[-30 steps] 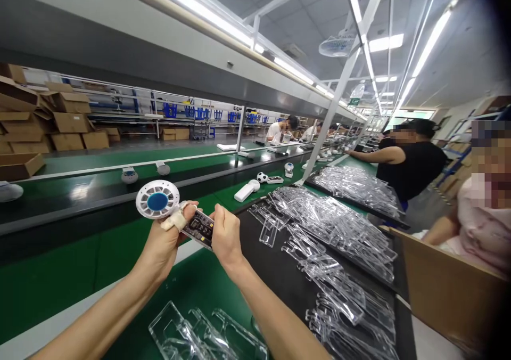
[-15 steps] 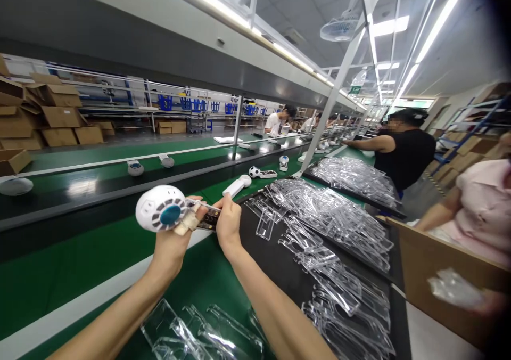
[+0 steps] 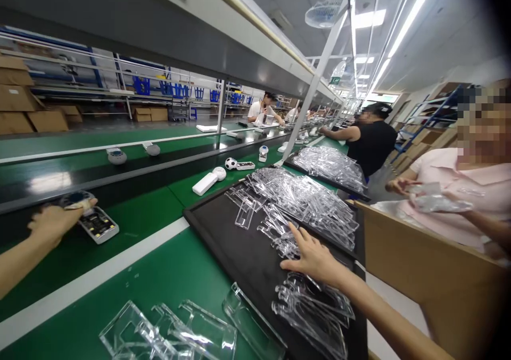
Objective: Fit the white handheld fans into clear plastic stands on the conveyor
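Observation:
On the green belt at the left, my left hand grips the round head of a handheld fan, its fingers closed and slightly blurred. The fan's handle faces up with a circuit board exposed in its white shell. A pale wrap covers one finger of that hand. My right hand is spread over a black tray, just above loose clear plastic covers. Nothing shows in its fingers. More clear covers lie on the green surface near me.
Several white fans, including one white fan and one with a football-patterned head, lie beyond the tray. A slanted white post rises behind it. At right stands a cardboard box, with a co-worker in pink handling clear bags.
My hands have parted. The left has carried the fan leftward and down to the belt; the right has let go of its handle and moved right over the covers. The view has shifted.

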{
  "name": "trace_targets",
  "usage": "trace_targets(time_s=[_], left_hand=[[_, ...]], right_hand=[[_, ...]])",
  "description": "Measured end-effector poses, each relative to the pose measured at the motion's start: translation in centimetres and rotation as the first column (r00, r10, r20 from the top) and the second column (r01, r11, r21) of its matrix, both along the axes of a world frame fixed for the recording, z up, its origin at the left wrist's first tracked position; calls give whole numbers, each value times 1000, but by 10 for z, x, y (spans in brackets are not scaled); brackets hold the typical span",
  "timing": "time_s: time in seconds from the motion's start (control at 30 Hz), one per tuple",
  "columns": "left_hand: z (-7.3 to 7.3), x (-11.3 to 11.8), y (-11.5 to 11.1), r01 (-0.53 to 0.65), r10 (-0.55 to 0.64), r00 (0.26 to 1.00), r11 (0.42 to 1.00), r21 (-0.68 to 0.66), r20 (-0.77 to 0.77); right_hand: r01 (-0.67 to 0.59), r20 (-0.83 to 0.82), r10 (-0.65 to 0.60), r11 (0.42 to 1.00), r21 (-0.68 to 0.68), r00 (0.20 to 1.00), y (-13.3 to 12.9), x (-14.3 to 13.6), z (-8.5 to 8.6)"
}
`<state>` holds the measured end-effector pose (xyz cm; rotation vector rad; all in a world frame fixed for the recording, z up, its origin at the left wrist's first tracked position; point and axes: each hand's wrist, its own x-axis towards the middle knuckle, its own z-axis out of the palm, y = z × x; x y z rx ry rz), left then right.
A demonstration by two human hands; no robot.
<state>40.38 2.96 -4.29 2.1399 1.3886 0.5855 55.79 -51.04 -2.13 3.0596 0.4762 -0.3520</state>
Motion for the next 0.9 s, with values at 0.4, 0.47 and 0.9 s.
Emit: trace_targets(time_s=[0.4, 0.47, 0.9], left_hand=[[32, 33, -99, 488, -521, 853, 810, 324, 17], [32, 32, -100, 502, -540, 840, 808, 308, 48], [31, 26, -76, 506, -523, 846, 849, 154, 104]], right_hand=[[-109, 126, 110, 994, -12, 986, 41, -11, 15], [-102, 137, 105, 994, -30, 985, 43, -8, 16], [-525, 42, 524, 844, 110, 851, 176, -89, 49]])
